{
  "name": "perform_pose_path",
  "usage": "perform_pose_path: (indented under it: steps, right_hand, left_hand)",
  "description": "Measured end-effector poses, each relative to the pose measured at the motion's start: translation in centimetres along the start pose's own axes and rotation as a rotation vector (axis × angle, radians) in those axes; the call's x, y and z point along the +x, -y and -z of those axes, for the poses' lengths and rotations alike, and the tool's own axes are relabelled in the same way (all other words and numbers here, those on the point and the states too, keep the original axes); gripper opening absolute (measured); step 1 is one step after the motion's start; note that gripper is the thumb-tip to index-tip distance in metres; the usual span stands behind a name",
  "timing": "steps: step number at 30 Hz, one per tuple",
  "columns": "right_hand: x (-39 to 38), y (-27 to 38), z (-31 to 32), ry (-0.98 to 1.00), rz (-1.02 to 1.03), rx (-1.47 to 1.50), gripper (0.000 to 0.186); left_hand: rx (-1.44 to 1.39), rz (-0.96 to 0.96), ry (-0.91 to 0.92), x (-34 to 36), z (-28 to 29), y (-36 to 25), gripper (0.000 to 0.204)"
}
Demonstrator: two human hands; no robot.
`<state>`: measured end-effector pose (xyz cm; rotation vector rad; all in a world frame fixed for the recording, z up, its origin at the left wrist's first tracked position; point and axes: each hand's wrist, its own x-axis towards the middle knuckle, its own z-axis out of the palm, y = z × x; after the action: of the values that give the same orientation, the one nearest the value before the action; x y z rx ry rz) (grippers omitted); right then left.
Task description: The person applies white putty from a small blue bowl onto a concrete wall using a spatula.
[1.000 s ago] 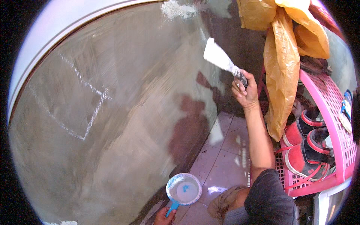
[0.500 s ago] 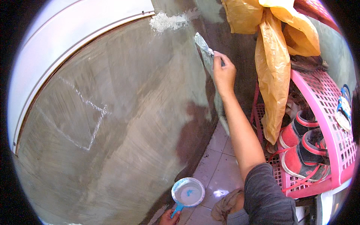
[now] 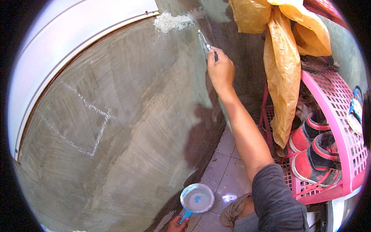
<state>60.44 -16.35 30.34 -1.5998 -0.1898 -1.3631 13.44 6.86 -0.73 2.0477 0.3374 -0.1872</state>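
Note:
My right hand [image 3: 220, 67] grips a putty knife [image 3: 205, 40] by its handle, with the blade nearly edge-on to me at the grey cement wall [image 3: 108, 77], just below and right of a rough white patch [image 3: 174, 21]. A chalk outline [image 3: 98, 131] marks the wall at the left. At the bottom, my left hand [image 3: 176, 225] holds the blue handle of a small round pot [image 3: 197, 199] with whitish contents and a blue spot.
A pink plastic rack [image 3: 324, 89] at the right holds red-and-black shoes [image 3: 315, 164] and a blue-and-white item [image 3: 355, 112]. Yellow plastic bags [image 3: 284, 77] hang over it. A white panel [image 3: 69, 34] borders the wall's upper left. Pale tiles [image 3: 224, 174] cover the floor.
My right hand has moved up and left with the putty knife, whose white-coated face has turned edge-on at the wall. The pot in my left hand has shifted slightly right in the picture.

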Motion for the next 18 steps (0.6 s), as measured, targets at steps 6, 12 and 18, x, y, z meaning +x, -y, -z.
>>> perform_pose_path:
  steps: [6,12,18]
  right_hand:
    - [-0.5,1.5,-1.6,0.027,-0.004,0.069,0.031]
    - [-1.5,2.6,-3.0,0.087,-0.112,0.184,0.033]
    - [-2.6,2.7,-1.4,0.1,-0.052,0.186,0.033]
  left_hand:
    - [-0.025,0.031,0.017,-0.6,0.2,-1.1,0.033]
    - [-0.013,0.044,0.016,-0.6,-0.6,1.0,0.036]
    - [0.097,-0.062,0.011,-0.3,-1.2,3.2,0.037]
